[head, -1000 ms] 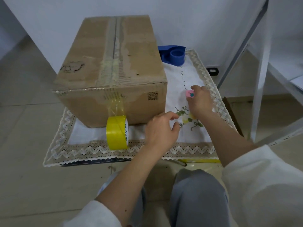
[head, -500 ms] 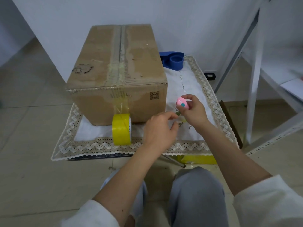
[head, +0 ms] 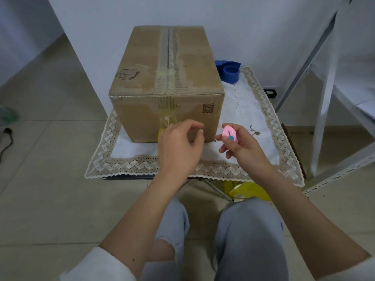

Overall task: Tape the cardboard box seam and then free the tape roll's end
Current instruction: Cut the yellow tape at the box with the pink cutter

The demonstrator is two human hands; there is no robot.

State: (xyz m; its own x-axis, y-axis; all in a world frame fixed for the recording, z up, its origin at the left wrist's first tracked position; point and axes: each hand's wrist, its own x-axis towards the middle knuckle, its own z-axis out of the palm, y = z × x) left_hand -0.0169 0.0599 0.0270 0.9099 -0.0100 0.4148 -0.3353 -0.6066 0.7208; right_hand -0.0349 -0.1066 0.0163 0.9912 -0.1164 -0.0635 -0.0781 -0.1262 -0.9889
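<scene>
A cardboard box (head: 168, 63) stands on a low table, with tape along its top seam. A clear strip of tape (head: 167, 118) runs down the box's front face to a yellow tape roll (head: 161, 132), of which only a sliver shows. My left hand (head: 178, 151) hovers in front of the roll with loosely curled fingers and nothing in it. My right hand (head: 243, 147) grips a small pink cutter (head: 229, 133) just right of the left hand, near the box's lower right front corner.
A white cloth with a lace border (head: 263, 118) covers the table. A blue tape dispenser (head: 229, 72) sits behind the box on the right. A white metal frame (head: 324, 98) stands to the right, a yellow object (head: 249, 191) lies under the table, and a cable (head: 6, 138) lies on the floor to the left.
My right hand picked the pink cutter up off the cloth and brought it left toward the box front. My left hand moved left, now covering most of the yellow roll.
</scene>
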